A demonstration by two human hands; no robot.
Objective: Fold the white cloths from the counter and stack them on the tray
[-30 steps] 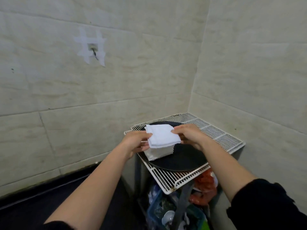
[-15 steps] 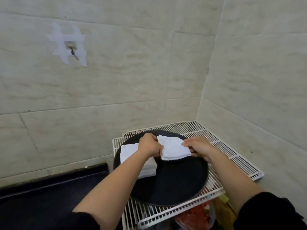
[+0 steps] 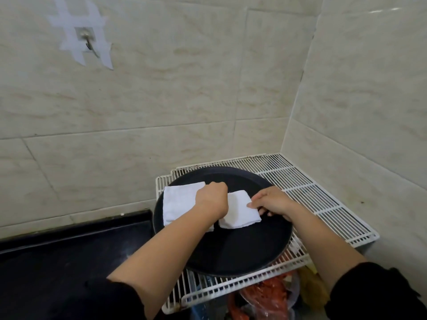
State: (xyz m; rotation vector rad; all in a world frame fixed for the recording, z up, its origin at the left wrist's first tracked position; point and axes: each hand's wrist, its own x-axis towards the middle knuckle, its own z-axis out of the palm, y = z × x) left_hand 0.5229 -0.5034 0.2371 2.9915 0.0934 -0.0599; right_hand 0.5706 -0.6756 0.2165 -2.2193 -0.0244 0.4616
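Observation:
A round black tray point(image 3: 242, 248) lies on a white wire rack in the corner. A stack of folded white cloths point(image 3: 179, 203) sits on the tray's left part. Beside it, a single folded white cloth point(image 3: 240, 211) rests on the tray. My left hand point(image 3: 211, 199) grips this cloth's left edge with curled fingers, and its wrist covers part of the stack. My right hand point(image 3: 271, 200) pinches the cloth's right edge, fingers under it and thumb on top.
The white wire rack point(image 3: 323, 199) fills the corner between two tiled walls. A black counter point(image 3: 69, 255) lies to the left. Red and blue bags point(image 3: 272, 299) sit under the rack. A taped hook point(image 3: 86, 40) hangs on the wall.
Both hands have lowered the folded cloth from above the stack down onto the tray, to the right of the stack. The view has come closer.

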